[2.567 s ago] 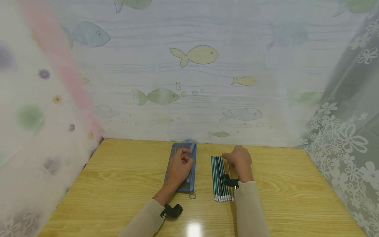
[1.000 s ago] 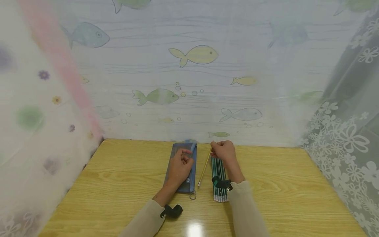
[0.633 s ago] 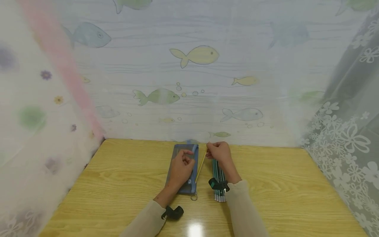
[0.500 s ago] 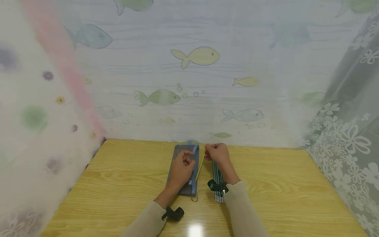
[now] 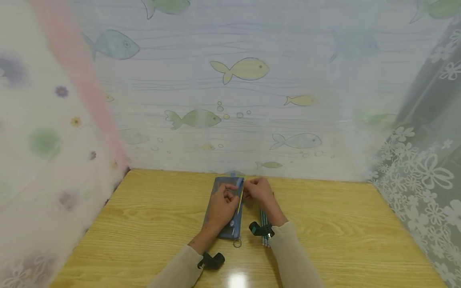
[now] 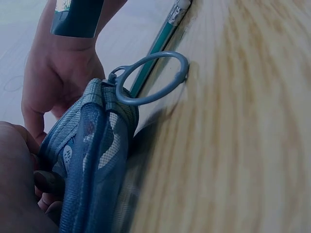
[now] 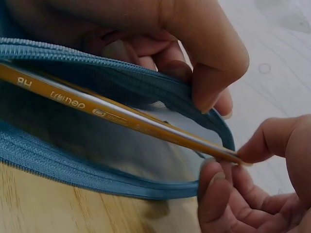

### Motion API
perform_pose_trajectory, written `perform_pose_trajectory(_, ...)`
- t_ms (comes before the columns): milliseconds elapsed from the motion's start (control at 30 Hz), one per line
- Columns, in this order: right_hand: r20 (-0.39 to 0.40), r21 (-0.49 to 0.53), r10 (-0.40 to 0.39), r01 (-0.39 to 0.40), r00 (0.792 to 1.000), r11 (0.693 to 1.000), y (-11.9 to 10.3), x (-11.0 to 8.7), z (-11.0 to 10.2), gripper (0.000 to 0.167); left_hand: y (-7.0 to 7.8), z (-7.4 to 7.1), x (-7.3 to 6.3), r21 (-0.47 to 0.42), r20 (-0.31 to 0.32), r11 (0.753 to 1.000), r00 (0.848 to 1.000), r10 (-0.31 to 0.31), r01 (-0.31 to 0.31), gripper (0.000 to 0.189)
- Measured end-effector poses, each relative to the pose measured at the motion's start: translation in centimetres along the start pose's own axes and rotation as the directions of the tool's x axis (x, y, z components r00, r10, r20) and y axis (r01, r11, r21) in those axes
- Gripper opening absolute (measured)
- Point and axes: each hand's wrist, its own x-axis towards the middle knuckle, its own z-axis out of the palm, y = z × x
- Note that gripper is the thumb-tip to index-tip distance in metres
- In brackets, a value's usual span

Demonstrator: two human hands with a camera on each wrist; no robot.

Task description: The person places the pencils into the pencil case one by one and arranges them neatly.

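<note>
My left hand point(image 5: 223, 204) grips one zipped edge of a blue mesh pencil pouch point(image 5: 237, 226), holding its mouth apart. In the right wrist view a yellow HB pencil point(image 7: 121, 112) lies lengthwise within the opening, between the two zip edges. The thumb and fingers of my right hand point(image 5: 262, 193) pinch that pencil at its far end, right at the pouch's far corner. Beside the pouch, partly hidden under the right forearm, lies a row of green pencils point(image 5: 264, 218) with their eraser ends toward me.
A grey ring point(image 6: 183, 68) hangs from the pouch's near end. The wooden table point(image 5: 158, 208) meets a fish-patterned curtain point(image 5: 237, 132) behind the pouch. Black cameras sit on both wrists, the right one point(image 5: 261, 229) close over the green pencils.
My right hand took the yellow pencil from the row's right side and carried it left over the green pencils into the pouch's mouth. The left hand stays on the pouch.
</note>
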Motion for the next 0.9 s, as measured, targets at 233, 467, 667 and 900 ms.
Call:
perform_pose_trajectory(233,0.103,-0.070,0.027,-0.020,0.994,0.997,0.17,-0.05,0.37,0.025,-0.18,-0.02,-0.03,-0.001,-0.010,1.000,1.000,0.001,-0.001,0.027)
perform_pose_trajectory(467,0.140,-0.118,0.027,-0.011,0.990,0.993,0.09,-0.20,0.57,0.028,-0.23,-0.01,0.10,-0.042,-0.017,0.999,1.000,0.006,-0.006,0.027)
perform_pose_trajectory(667,0.164,-0.148,0.041,-0.017,0.986,0.989,0.01,-0.36,0.70,0.028,-0.15,0.08,0.11,-0.061,-0.014,0.998,1.000,0.000,-0.001,0.028)
perform_pose_trajectory(900,0.162,-0.176,0.027,0.002,0.986,0.984,0.08,-0.45,0.75,0.029,0.06,0.14,-0.16,-0.064,-0.009,0.998,1.000,-0.011,0.011,0.028)
